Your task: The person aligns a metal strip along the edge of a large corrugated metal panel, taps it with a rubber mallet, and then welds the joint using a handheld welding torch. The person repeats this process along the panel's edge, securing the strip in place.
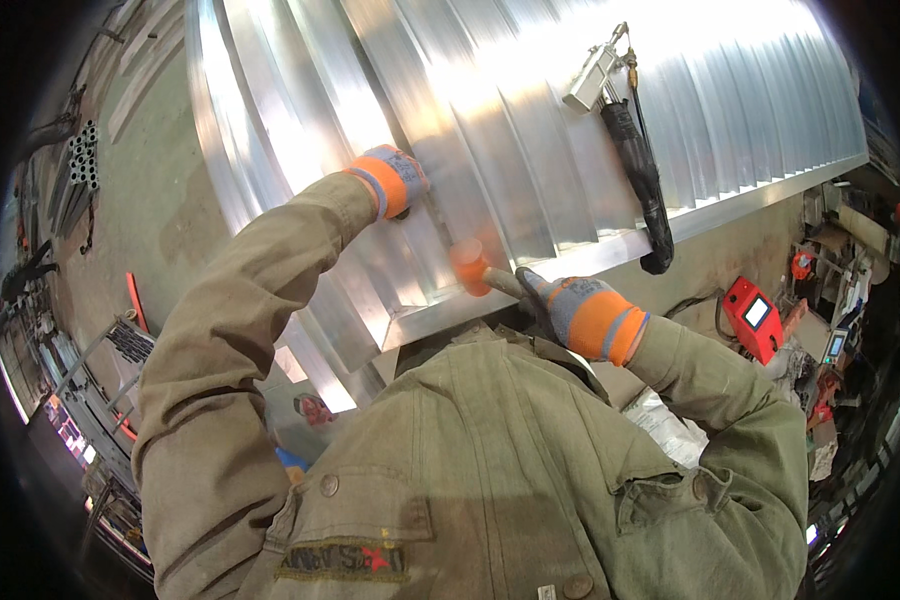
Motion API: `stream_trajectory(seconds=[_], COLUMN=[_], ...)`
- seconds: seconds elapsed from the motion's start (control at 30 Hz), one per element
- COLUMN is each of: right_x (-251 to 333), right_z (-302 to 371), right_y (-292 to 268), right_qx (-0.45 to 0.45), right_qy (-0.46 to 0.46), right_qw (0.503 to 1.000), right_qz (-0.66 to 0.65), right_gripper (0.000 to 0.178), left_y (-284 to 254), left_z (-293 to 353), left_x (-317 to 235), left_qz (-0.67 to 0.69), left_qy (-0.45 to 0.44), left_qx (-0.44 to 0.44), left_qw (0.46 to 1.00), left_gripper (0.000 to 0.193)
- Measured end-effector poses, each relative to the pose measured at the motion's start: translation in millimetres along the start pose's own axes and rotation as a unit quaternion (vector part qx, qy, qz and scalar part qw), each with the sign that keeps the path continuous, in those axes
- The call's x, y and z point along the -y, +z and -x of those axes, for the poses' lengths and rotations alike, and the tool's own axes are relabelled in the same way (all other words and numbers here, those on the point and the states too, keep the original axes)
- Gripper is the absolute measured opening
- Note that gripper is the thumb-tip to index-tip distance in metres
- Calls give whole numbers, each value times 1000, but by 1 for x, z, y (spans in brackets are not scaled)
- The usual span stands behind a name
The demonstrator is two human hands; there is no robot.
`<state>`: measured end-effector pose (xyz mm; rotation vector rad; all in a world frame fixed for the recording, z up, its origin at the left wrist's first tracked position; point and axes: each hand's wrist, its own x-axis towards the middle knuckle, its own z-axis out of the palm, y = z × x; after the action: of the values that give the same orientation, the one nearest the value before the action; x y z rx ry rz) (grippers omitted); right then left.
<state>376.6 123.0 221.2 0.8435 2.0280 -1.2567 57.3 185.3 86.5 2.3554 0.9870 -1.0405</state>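
Hands: left (400,178) on ribbed panel (530,130), right (570,310) gripping mallet (470,266)

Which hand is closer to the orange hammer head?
Right. The right hand grips the handle just beside the orange hammer head. The left hand is farther up, pressed flat on the ribbed metal panel.
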Motion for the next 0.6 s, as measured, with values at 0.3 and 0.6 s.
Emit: stream_trajectory(seconds=[0.3,0.6], right_x=[-18,-29], right_z=[-4,-7], right_y=[20,30], right_qx=[-146,-185], right_qy=[21,-69], right_qw=[986,977], right_qz=[-73,-85], right_gripper=[77,76], left_y=[-8,-10], left_z=[7,7], left_x=[-1,0], left_qz=[9,-22], left_qy=[15,22], left_qx=[-2,0], left_qw=[1000,1000], left_gripper=[15,14])
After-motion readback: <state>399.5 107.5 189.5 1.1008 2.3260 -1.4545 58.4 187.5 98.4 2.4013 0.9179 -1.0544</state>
